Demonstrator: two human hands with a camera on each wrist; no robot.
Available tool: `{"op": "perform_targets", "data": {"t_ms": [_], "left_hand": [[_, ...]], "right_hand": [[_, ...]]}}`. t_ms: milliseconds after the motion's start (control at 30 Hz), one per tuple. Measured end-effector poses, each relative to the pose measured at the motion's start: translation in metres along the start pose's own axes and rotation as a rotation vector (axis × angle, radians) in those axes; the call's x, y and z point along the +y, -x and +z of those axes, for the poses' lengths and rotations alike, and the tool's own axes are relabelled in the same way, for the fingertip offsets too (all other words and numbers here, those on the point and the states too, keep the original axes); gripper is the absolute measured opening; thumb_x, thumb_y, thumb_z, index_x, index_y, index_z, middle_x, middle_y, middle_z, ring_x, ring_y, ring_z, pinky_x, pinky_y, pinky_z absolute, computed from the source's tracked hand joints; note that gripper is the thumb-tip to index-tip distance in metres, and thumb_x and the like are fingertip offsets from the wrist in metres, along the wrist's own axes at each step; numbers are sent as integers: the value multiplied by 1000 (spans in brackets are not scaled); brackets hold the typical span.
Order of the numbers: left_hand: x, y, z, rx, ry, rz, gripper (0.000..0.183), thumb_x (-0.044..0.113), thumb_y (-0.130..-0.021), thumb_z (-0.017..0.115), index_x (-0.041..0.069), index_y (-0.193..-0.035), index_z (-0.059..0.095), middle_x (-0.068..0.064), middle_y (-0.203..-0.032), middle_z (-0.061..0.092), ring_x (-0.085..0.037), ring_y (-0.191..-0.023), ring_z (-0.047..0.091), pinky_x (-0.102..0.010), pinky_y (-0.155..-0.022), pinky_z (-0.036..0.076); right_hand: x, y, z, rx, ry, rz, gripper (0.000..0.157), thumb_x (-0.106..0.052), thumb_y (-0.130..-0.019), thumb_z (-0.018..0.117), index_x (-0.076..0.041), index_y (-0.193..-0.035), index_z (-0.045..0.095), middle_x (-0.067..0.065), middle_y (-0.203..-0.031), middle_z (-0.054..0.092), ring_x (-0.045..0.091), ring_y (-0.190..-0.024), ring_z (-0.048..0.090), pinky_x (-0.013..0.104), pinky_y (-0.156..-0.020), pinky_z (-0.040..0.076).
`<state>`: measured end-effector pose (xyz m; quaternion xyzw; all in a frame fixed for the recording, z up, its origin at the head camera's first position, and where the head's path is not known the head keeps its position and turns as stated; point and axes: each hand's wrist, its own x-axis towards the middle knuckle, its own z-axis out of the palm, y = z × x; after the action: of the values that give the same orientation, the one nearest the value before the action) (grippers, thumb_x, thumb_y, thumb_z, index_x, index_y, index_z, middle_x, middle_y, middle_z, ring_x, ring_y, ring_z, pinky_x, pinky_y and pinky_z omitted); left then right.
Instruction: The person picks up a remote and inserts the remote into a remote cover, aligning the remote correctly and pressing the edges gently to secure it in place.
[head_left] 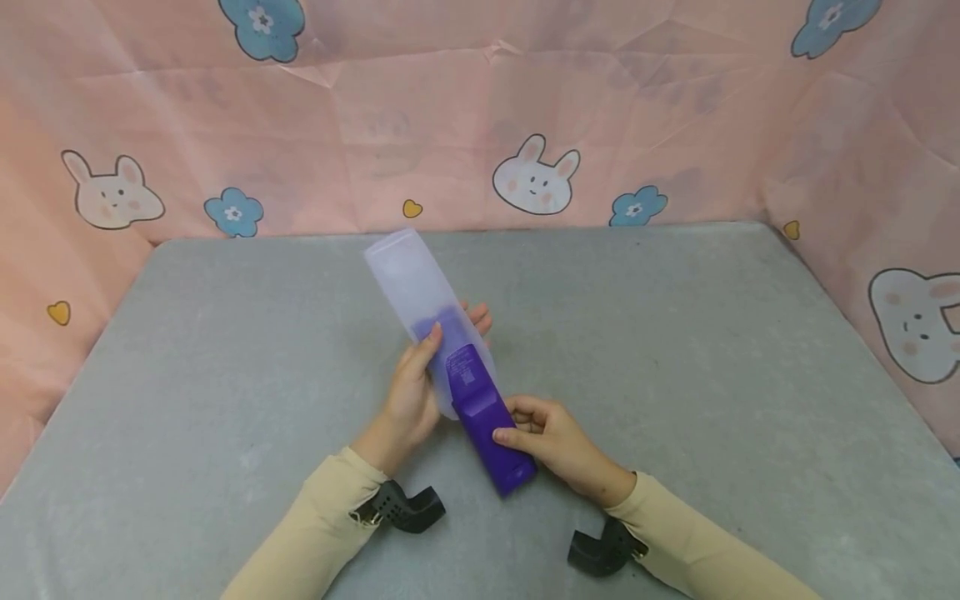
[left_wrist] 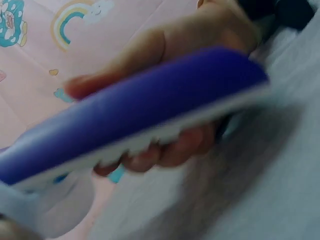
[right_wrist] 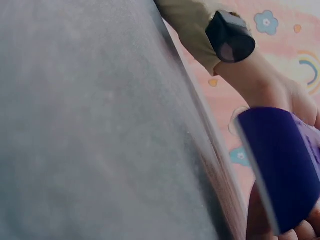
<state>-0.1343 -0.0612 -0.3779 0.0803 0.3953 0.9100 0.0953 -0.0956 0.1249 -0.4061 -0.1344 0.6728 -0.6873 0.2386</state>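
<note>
A purple remote control (head_left: 487,425) with printed text on its back lies aslant between the hands in the head view. Its upper part shows faintly through a long translucent sleeve (head_left: 405,271), while the lower part is outside. My left hand (head_left: 412,392) holds the sleeve from the left, thumb on top and fingers reaching behind. At the lower end of the remote, my right hand (head_left: 551,437) pinches it with thumb above and fingers beneath. The left wrist view shows the remote's purple back and white face edge (left_wrist: 150,135), with right-hand fingers (left_wrist: 175,152) under it.
Both hands work above a grey-covered table (head_left: 225,375). A pink curtain (head_left: 420,108) with rabbits and flowers rises behind it and along the sides. Black wrist cameras (head_left: 408,507) sit at the cuffs of beige sleeves.
</note>
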Motion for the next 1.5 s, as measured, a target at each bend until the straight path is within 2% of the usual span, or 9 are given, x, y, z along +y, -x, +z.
{"op": "perform_targets", "data": {"t_ms": [100,233,367,567,700,933,1200,1333,1500], "left_hand": [[5,-3,-3,93,-107,-49,43,14,-103,37,-6,-140,33,-23,-138,47,-29,-124,51,-36,-105,39],[9,-3,-6,180,-169,-77,35,9,-101,42,-6,-133,40,-15,-120,61,-18,-103,62,-29,-93,48],[8,-3,-7,138,-114,-77,34,5,-102,39,-9,-132,39,-9,-112,64,-16,-101,62,-31,-93,49],[5,-4,-7,78,-44,-96,39,3,-102,35,-11,-138,32,-27,-135,48,-20,-116,57,-34,-104,39],[4,-3,-8,44,-43,-110,41,4,-102,33,-11,-140,29,-30,-141,39,-19,-119,54,-34,-107,37],[2,-2,-9,-18,-67,-100,43,7,-103,35,-11,-142,27,-30,-141,38,-21,-123,51,-34,-109,33],[5,-4,-7,51,-55,-70,39,6,-103,34,-11,-139,32,-28,-134,48,-20,-115,57,-35,-105,39],[8,-5,-8,91,-32,-22,38,4,-102,35,-13,-136,34,-22,-124,59,-21,-110,60,-34,-101,43],[12,-6,-10,80,-14,15,37,6,-103,36,-13,-135,34,-15,-118,64,-23,-109,61,-34,-100,44]], "right_hand": [[0,-1,0,30,-9,-2,38,-10,-90,65,17,-114,54,11,-94,67,12,-78,67,28,-67,56],[1,-3,0,62,-6,-3,38,-11,-91,65,16,-114,55,11,-93,68,12,-75,66,28,-65,56],[1,-3,0,90,10,-2,35,-10,-90,66,15,-112,56,13,-93,68,13,-75,67,28,-65,56],[-1,-1,-1,110,26,7,34,-10,-89,67,15,-109,57,14,-91,68,13,-75,67,29,-65,56],[0,-1,-1,102,18,13,33,-9,-89,67,16,-109,57,13,-90,68,13,-75,67,29,-65,57],[1,-1,-1,96,5,-2,32,-7,-89,66,17,-108,56,11,-89,68,13,-75,67,29,-66,57],[-2,-2,-1,122,12,7,33,-11,-91,65,15,-109,56,9,-89,67,11,-76,65,27,-67,55],[-2,-2,-4,70,10,6,33,-11,-90,65,15,-109,56,10,-95,66,12,-82,64,26,-72,54],[-2,-2,-6,12,28,4,36,-10,-89,67,15,-112,56,14,-102,66,13,-90,66,25,-76,54]]}}
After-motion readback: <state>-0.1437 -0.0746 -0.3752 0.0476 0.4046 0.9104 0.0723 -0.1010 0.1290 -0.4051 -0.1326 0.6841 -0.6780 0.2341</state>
